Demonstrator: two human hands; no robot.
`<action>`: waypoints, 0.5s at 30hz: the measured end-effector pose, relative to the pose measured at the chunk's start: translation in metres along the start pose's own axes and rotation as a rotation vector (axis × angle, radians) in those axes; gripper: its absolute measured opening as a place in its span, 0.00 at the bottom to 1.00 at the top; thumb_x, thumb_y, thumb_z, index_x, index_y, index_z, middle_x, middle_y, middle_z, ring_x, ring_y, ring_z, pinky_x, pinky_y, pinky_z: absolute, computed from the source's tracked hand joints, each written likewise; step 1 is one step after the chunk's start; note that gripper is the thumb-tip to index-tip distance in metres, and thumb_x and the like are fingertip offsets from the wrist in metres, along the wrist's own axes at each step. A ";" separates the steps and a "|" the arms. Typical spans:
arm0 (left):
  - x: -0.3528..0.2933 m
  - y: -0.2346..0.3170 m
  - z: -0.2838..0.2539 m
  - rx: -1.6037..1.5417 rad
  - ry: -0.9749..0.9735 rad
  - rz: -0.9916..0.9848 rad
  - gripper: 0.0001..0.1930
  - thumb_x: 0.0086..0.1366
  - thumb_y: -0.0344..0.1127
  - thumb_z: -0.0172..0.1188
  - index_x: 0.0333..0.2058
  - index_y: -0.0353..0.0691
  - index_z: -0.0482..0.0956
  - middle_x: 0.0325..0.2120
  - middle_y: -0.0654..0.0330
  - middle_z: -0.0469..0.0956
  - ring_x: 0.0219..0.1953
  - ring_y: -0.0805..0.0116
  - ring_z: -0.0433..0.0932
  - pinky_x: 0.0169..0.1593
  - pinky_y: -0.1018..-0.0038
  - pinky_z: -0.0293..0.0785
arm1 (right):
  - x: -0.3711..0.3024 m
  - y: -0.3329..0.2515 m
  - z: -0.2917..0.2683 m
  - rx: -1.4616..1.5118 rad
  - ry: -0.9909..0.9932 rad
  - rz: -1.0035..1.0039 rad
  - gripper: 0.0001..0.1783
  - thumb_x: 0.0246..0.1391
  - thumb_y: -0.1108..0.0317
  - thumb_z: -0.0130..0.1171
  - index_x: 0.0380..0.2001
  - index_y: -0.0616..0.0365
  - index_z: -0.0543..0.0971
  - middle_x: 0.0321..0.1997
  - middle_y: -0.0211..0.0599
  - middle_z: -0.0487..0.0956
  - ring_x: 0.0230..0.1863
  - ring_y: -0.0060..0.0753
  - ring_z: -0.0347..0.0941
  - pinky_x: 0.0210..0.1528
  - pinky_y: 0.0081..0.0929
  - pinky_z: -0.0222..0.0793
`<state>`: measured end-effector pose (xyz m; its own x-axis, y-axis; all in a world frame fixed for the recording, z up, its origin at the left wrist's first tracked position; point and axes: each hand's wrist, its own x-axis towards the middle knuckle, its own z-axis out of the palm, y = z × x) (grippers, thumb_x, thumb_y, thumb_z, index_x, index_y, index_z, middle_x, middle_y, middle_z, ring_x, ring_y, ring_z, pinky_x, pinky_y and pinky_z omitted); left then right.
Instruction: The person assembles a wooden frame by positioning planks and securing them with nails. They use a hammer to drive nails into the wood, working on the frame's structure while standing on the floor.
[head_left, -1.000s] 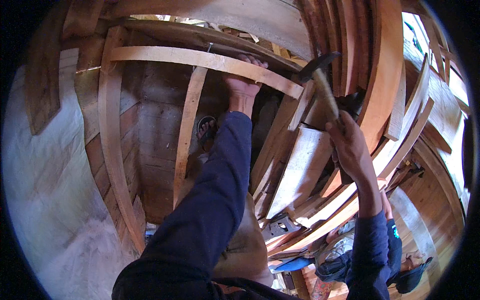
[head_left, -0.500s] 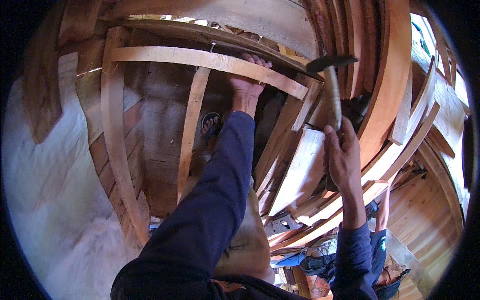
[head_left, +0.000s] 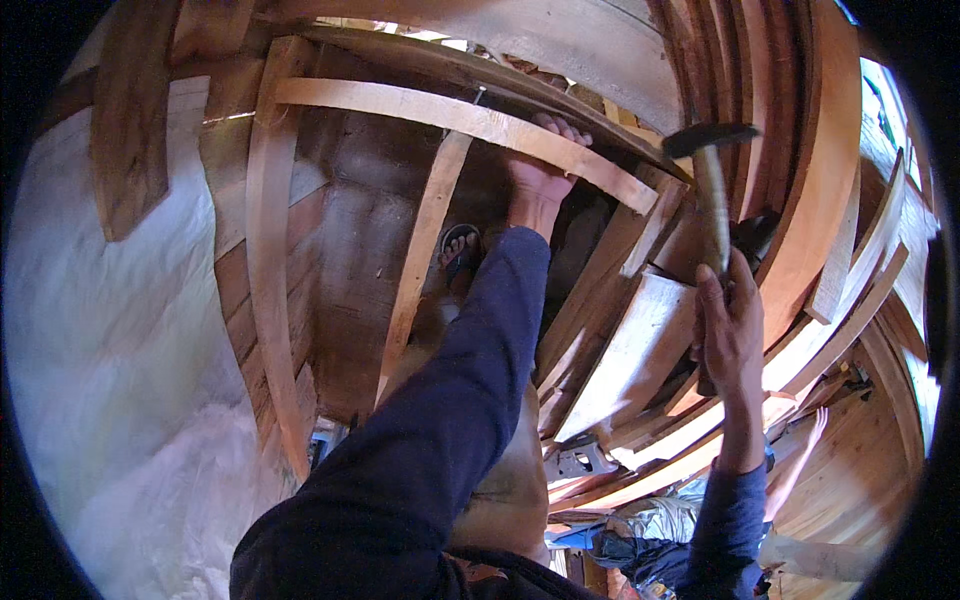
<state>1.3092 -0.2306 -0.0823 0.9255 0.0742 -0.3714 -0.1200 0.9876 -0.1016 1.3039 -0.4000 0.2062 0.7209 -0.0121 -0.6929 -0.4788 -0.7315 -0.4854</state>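
Observation:
My left hand reaches far forward and is wrapped round a pale curved wooden strip, its fingers showing beyond the strip's far edge. A nail stands up from the strip, left of that hand. An upright batten meets the strip just below the nail. My right hand is closed round the wooden handle of a hammer. The hammer is raised to the right of the strip, its dark head uppermost and apart from the wood.
Curved planks are stacked along the right side. A handsaw lies among boards lower down. Pale sheeting covers the left. Another person's arm shows at lower right. A sandalled foot is below the strip.
The whole view has shifted, so the strip and both hands appear farther right. My left hand keeps its grip and the hammer stays raised. The other person's arm has moved.

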 end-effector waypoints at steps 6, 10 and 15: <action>-0.004 0.011 0.001 0.028 0.010 0.003 0.22 0.57 0.56 0.48 0.28 0.41 0.76 0.24 0.57 0.76 0.30 0.57 0.74 0.50 0.56 0.67 | -0.031 0.007 0.029 0.042 -0.076 0.157 0.16 0.62 0.62 0.50 0.45 0.65 0.70 0.30 0.44 0.74 0.32 0.35 0.69 0.37 0.33 0.68; -0.005 0.000 0.006 -0.001 0.103 -0.044 0.23 0.58 0.56 0.47 0.27 0.40 0.76 0.24 0.57 0.76 0.28 0.54 0.75 0.48 0.54 0.70 | -0.110 0.041 0.099 0.233 0.047 0.273 0.17 0.62 0.63 0.49 0.47 0.66 0.69 0.29 0.43 0.75 0.32 0.39 0.72 0.36 0.34 0.69; -0.006 0.007 -0.001 0.085 0.225 -0.024 0.23 0.59 0.58 0.46 0.26 0.43 0.77 0.22 0.57 0.76 0.27 0.55 0.75 0.46 0.50 0.71 | -0.108 0.102 0.206 0.802 -0.135 0.368 0.11 0.61 0.62 0.53 0.42 0.56 0.69 0.23 0.26 0.67 0.17 0.19 0.63 0.18 0.20 0.61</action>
<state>1.3022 -0.2240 -0.0815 0.8232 0.0270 -0.5671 -0.0591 0.9975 -0.0382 1.0740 -0.3326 0.1220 0.4117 -0.0346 -0.9107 -0.9112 0.0009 -0.4120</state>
